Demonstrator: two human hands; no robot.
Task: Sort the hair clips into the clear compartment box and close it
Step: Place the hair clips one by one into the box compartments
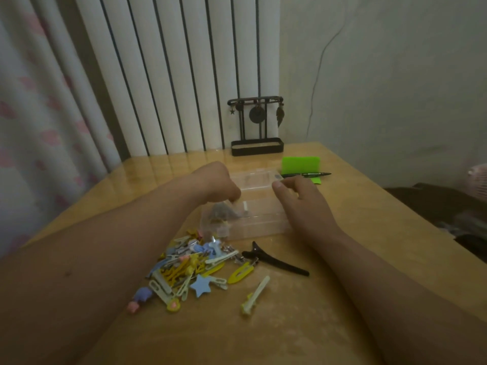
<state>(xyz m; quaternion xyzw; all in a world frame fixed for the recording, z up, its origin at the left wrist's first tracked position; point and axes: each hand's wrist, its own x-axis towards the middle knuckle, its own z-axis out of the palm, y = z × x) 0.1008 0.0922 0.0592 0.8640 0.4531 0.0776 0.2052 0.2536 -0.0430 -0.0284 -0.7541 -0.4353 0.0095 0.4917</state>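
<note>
A clear compartment box [259,219] lies open on the wooden table, its lid [253,177] folded back on the far side. My left hand [218,184] hovers over the box's left end, fingers pinched on a small clear bag [218,217] with dark bits inside. My right hand [297,198] rests on the box's right side, thumb and fingers on its rim. A heap of pastel hair clips [189,267] lies in front of the box. Near it lie a long black clip [274,260], a yellow snap clip [241,272] and a pale yellow clip [255,295].
A black jewellery stand [257,127] stands at the table's back edge by the white radiator. A green card [300,165] with a black pen [305,175] lies behind the box to the right. The table's right edge drops off towards dark furniture [434,204].
</note>
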